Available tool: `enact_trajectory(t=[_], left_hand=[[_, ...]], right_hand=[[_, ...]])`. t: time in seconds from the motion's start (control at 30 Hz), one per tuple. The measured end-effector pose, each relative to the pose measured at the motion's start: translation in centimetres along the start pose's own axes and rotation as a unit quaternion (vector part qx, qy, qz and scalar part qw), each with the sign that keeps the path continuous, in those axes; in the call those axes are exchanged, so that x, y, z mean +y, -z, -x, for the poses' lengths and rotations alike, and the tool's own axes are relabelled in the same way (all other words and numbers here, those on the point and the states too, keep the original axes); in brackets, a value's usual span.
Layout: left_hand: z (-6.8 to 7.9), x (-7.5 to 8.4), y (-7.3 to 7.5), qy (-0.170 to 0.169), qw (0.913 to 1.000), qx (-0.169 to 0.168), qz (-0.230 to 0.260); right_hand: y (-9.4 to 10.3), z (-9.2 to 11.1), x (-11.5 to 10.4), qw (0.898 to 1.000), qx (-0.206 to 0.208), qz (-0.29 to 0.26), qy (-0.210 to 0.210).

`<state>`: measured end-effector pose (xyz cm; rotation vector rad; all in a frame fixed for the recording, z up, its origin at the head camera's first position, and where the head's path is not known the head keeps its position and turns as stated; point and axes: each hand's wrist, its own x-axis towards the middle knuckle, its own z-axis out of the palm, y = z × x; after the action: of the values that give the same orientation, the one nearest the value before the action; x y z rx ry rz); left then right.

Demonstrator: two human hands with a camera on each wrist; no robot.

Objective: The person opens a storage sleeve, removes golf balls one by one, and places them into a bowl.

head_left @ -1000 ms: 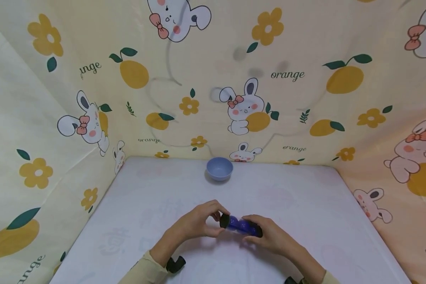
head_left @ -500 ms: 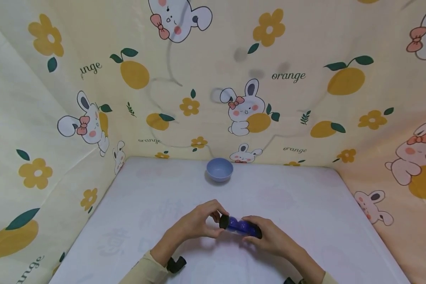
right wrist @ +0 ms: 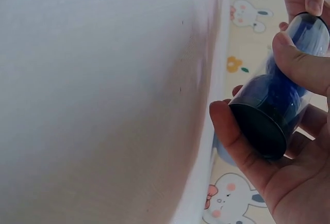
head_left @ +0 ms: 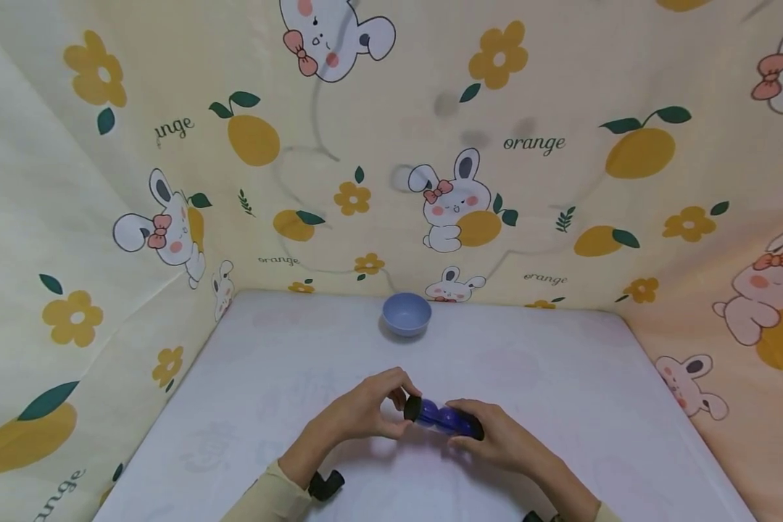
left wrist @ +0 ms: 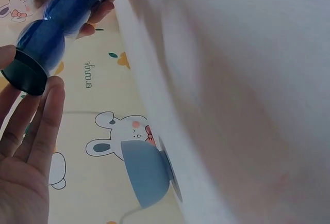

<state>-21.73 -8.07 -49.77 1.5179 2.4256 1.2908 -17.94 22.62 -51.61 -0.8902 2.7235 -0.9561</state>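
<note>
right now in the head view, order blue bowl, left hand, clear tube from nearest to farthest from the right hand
1. Clear tube, gripped by the right hand
2. Left hand, at the tube's left end
3. Blue bowl, farther back on the table

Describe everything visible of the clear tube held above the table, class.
The clear tube looks like plastic, with round blue balls lined up inside and a dark cap on each end. It is held crosswise, apart from the white table. The left grip pinches one cap; the right grip curls round the other end, thumb on the clear wall.
</note>
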Motion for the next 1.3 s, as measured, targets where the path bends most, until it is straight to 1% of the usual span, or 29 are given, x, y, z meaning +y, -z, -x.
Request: enact_trajectory(t=[0.1,0.23,0.33,0.4,0.47,0.67,0.8,0.93,1.13,1.23,1.3], left_hand=[[0.1,-0.2,-0.1,0.004,1.0000,0.004,0.008],[0.0,-0.3,-0.2,-0.008,0.9998,0.016,0.000],[0.0,-0.2,0.0,-0.012,0.9989,0.043,-0.013],[0.2,-0.1,0.3,0.001,0.9983,0.057,-0.010],[0.3,0.0,0.7,0.023,0.9975,0.066,0.002],[0.6,-0.5,1.3,0.090,0.9928,0.049,0.062],[0.8,-0.9,1.3,0.117,0.9880,0.039,0.093],[1.2,-1.2,1.4,0.144,0.9836,0.033,0.104],[1.8,-1.7,1.6,0.187,0.9728,0.019,0.136],[2.1,-1.9,1.6,0.205,0.9694,0.008,0.135],[2.3,-2.1,1.6,0.212,0.9712,0.000,0.109]], right_hand=[[0.0,0.0,0.0,1.000,0.003,0.005,0.002],[0.0,0.0,0.1,1.000,0.011,0.007,0.004],[0.1,0.0,0.3,1.000,0.018,0.006,-0.005],[0.2,0.2,0.5,1.000,0.020,0.002,-0.012],[0.3,0.4,0.8,1.000,0.021,0.000,-0.016],[0.3,0.5,1.4,0.999,0.033,-0.010,-0.023],[0.4,0.6,1.5,0.999,0.040,-0.010,-0.025],[0.4,0.7,1.5,0.999,0.039,-0.014,-0.027],[0.6,0.7,1.4,0.998,0.040,-0.024,-0.039],[0.7,0.7,1.4,0.998,0.042,-0.027,-0.047],[0.8,0.7,1.5,0.997,0.043,-0.028,-0.050]])
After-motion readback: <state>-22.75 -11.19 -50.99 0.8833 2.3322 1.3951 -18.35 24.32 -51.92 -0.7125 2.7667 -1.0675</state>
